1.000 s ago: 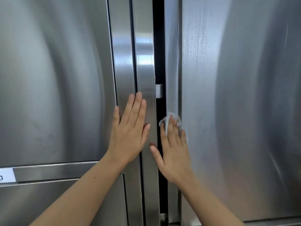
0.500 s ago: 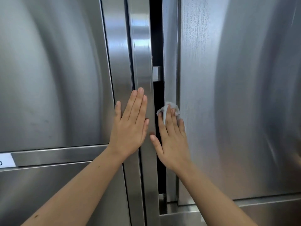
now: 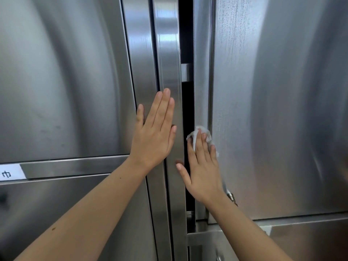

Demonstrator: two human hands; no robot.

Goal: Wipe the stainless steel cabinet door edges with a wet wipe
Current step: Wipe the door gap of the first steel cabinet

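Observation:
Two stainless steel cabinet doors fill the view. The right door [image 3: 282, 110] stands slightly ajar, with a dark gap along its left edge [image 3: 201, 81]. My right hand [image 3: 203, 170] presses a crumpled white wet wipe [image 3: 202, 133] flat against that edge with straight fingers. My left hand [image 3: 154, 136] lies flat with straight fingers on the vertical steel strip [image 3: 167, 72] beside the left door [image 3: 60, 81].
A small metal latch plate [image 3: 186, 72] sits in the dark gap above my hands. A white label [image 3: 10, 173] is stuck on the horizontal rail at the lower left. Lower cabinet panels [image 3: 310, 240] run below both doors.
The view has shifted upward, so the lower rail and panels show more. My right hand with the wipe has moved a little along the door edge. My left hand stays flat on the strip.

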